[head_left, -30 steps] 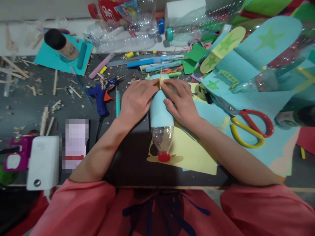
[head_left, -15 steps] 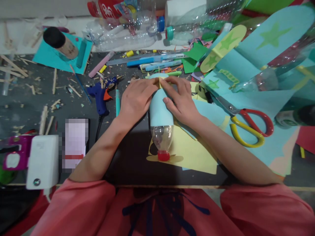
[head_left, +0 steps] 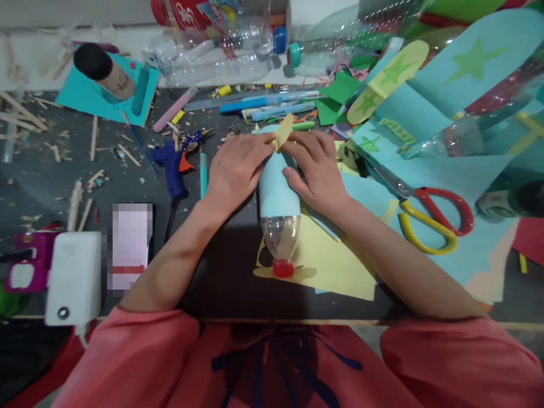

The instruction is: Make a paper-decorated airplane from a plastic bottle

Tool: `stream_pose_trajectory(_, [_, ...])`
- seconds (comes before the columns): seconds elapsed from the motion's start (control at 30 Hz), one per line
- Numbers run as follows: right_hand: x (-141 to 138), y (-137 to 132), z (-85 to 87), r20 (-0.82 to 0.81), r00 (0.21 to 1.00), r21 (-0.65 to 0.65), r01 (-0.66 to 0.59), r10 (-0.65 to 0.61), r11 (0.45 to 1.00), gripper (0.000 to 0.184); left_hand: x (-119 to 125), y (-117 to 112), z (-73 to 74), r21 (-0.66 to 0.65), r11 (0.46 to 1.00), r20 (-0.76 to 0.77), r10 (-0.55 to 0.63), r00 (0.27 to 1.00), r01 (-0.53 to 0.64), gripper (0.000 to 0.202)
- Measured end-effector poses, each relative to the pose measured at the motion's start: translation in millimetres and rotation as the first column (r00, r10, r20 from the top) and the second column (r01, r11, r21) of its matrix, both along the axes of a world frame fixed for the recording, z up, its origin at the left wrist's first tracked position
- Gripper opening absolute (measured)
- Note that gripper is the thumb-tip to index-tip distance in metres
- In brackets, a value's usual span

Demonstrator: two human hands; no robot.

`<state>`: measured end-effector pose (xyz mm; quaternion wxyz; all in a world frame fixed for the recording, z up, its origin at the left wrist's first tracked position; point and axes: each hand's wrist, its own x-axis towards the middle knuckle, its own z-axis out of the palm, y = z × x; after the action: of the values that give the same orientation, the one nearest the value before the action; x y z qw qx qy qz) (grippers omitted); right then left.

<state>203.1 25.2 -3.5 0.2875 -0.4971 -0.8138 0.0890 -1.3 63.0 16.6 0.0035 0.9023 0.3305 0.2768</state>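
A clear plastic bottle (head_left: 280, 237) wrapped in light blue paper (head_left: 278, 187) lies on its side, its red cap (head_left: 283, 268) towards me. On top of the wrap stands a small yellow paper piece (head_left: 284, 130), tilted to the right. My left hand (head_left: 238, 167) is closed at the left of this piece, fingertips pressed at its base. From the right, my right hand (head_left: 317, 169) presses its forefinger against the same base, while its thumb rests on the blue wrap. The far fingers of both hands are partly hidden. Yellow paper (head_left: 340, 263) lies beneath the bottle.
Red-and-yellow-handled scissors (head_left: 437, 218) lie on blue paper at the right. A blue glue gun (head_left: 173, 167) is left of my left hand. Pens (head_left: 272, 102) and clear bottles (head_left: 221, 68) line the back. A phone (head_left: 130, 243) and white power bank (head_left: 73, 277) sit at left.
The yellow paper piece, earlier seen nearly edge-on, now leans to the right and shows its broad face. Both hands remain at its base, and the bottle has hardly moved.
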Motion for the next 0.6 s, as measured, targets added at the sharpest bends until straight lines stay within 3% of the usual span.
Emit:
stream_pose_trajectory(0.23, [-3.5, -0.8, 4.3, -0.002, 1.0, -0.014, -0.014, 0.014, 1.0, 0.048, -0.5, 1.7, 2.4, -0.244, 0.97, 0.003, 0.003, 1.0, -0.002, 0.028])
stream_pose_trajectory(0.47, [-4.7, -0.5, 4.2, -0.021, 0.999, -0.004, -0.044, 0.044, 0.999, 0.046, -0.4, 4.7, 0.7, -0.11, 0.993, -0.012, -0.032, 0.999, 0.03, 0.027])
stream_pose_trajectory(0.6, [-4.4, -0.8, 2.7, -0.021, 0.999, 0.02, -0.042, 0.042, 0.999, 0.046, 0.2, 3.4, 3.8, -0.128, 0.991, -0.022, -0.037, 0.999, 0.033, 0.024])
